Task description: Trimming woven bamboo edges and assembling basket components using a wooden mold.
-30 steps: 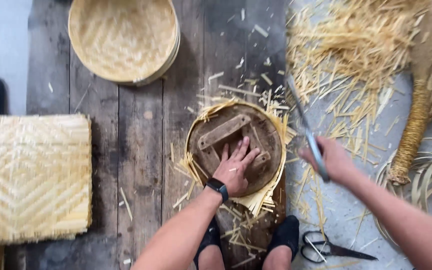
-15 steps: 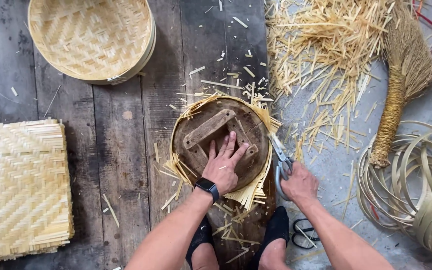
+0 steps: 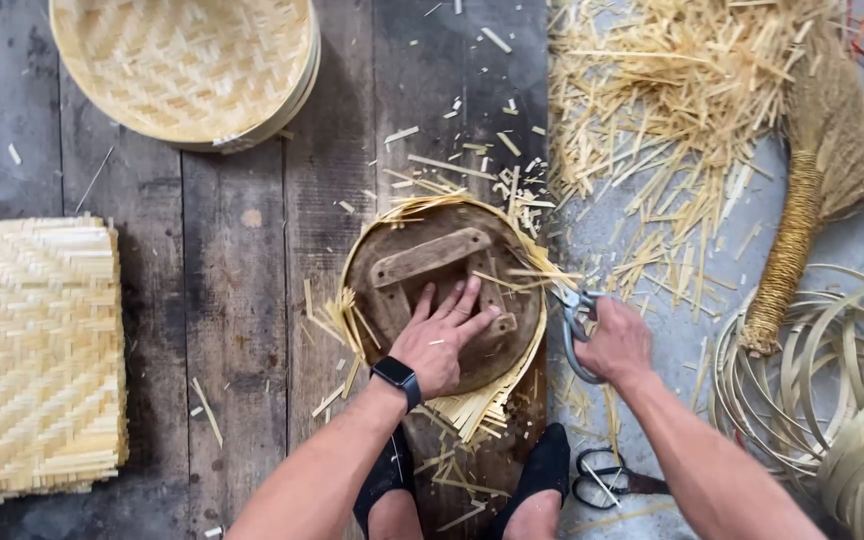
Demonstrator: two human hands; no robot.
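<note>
A round wooden form (image 3: pixel 452 290) is pressed flat under the open left hand (image 3: pixel 442 340), fingers spread; woven bamboo strips (image 3: pixel 482 405) stick out below it. Grey scissors (image 3: pixel 574 325) are gripped in the closed right hand (image 3: pixel 614 342), just right of the form's edge. Black scissors (image 3: pixel 607 482) lie below the right wrist.

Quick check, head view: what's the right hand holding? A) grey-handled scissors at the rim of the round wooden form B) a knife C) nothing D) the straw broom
A: the right hand grips grey-handled scissors at the edge of the round wooden form, where woven strips stick out, while the left hand presses flat on the form.
</note>
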